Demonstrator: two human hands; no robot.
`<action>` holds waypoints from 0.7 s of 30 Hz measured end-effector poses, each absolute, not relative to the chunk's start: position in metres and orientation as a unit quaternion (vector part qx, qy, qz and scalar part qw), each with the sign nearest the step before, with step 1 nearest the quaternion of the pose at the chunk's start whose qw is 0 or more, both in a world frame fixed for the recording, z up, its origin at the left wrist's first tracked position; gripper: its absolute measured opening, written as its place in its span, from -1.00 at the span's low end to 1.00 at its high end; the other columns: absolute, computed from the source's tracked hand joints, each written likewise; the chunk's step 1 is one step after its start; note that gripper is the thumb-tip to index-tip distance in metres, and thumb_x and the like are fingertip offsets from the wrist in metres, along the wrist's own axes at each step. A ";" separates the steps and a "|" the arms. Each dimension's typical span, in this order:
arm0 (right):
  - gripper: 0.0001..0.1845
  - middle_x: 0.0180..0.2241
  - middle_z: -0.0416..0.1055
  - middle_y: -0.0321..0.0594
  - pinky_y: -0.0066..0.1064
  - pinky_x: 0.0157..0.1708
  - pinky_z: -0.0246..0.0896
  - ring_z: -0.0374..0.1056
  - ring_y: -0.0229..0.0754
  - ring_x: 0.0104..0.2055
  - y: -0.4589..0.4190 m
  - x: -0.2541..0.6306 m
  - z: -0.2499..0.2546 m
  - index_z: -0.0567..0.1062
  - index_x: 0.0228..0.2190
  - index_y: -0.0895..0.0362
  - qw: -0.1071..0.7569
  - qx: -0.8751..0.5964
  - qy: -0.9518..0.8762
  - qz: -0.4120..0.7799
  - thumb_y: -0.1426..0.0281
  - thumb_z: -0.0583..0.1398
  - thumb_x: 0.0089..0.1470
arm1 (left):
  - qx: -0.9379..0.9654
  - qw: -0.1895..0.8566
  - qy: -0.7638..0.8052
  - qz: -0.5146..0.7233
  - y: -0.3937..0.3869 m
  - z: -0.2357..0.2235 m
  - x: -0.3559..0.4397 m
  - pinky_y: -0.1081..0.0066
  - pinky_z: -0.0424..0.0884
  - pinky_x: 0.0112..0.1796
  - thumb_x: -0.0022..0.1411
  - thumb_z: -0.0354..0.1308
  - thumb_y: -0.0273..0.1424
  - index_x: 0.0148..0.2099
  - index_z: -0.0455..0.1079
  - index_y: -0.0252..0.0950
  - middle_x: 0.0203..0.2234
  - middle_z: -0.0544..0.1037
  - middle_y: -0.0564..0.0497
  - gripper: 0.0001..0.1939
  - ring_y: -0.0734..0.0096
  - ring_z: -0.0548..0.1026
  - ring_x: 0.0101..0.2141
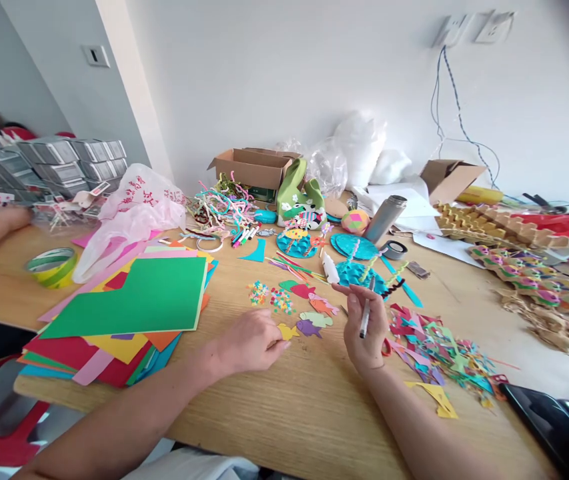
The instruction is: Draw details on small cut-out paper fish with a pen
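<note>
My right hand [364, 330] is closed around a slim grey pen [365, 317], its index finger stretched out to the left. Resting on the table, my left hand [251, 340] is curled, and its thumb lies beside a yellow paper fish [289, 331]. Whatever those curled fingers may hold is hidden. Close by lie a purple paper fish [309, 329], a pale green one [315, 319], an orange one [323, 305] and a red one [303, 291]. Small heaps of coloured paper dots [282, 301] sit just beyond my left hand.
Coloured paper sheets [164, 293] are stacked at left, near a tape roll [53, 267]. Paper scraps [437, 350] and a dark phone-like device [539, 420] lie at right. Behind are a glue bottle [330, 268], a steel flask [387, 219] and a cardboard box [251, 167]. Another person's hands [1, 217] are far left.
</note>
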State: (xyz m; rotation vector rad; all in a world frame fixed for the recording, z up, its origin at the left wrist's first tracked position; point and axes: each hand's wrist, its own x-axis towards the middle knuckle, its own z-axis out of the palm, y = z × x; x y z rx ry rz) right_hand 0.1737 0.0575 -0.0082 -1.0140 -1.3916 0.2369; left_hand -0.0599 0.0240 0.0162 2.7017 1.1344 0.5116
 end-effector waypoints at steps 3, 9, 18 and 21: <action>-0.87 -0.20 0.59 -0.06 -0.09 -0.08 0.27 0.49 -0.02 -0.11 0.058 0.175 -0.009 0.37 -0.12 0.08 0.645 -0.446 -0.610 0.112 0.35 0.10 0.30 | 0.901 0.067 0.409 0.126 0.019 0.031 -0.057 0.35 0.37 -0.33 0.28 0.15 -0.40 -0.48 0.48 -0.29 -0.57 0.50 -0.03 -0.73 0.28 0.48 -0.41; -0.87 -0.20 0.59 -0.06 -0.06 -0.08 0.30 0.51 -0.01 -0.11 0.058 0.178 -0.007 0.39 -0.14 0.08 0.638 -0.453 -0.615 0.094 0.35 0.11 0.29 | 0.895 0.013 0.409 0.179 0.008 0.016 -0.046 0.34 0.40 -0.32 0.34 0.05 -0.41 -0.46 0.44 -0.29 -0.57 0.50 -0.05 -0.69 0.30 0.46 -0.42; -0.91 -0.23 0.60 -0.08 -0.09 -0.10 0.32 0.52 -0.02 -0.15 0.057 0.176 -0.005 0.40 -0.17 0.07 0.627 -0.466 -0.620 0.071 0.39 0.12 0.28 | 0.886 0.001 0.407 0.221 0.013 -0.016 -0.052 0.34 0.38 -0.35 0.31 0.09 -0.38 -0.35 0.48 -0.28 -0.57 0.51 -0.02 -0.80 0.28 0.47 -0.44; -0.89 -0.23 0.60 -0.07 -0.07 -0.08 0.32 0.52 -0.01 -0.13 0.058 0.177 -0.004 0.38 -0.14 0.07 0.644 -0.457 -0.608 0.083 0.40 0.13 0.27 | 0.887 0.013 0.414 0.203 0.007 -0.012 -0.051 0.34 0.37 -0.38 0.30 0.12 -0.35 -0.21 0.51 -0.26 -0.55 0.52 -0.01 -0.85 0.25 0.49 -0.43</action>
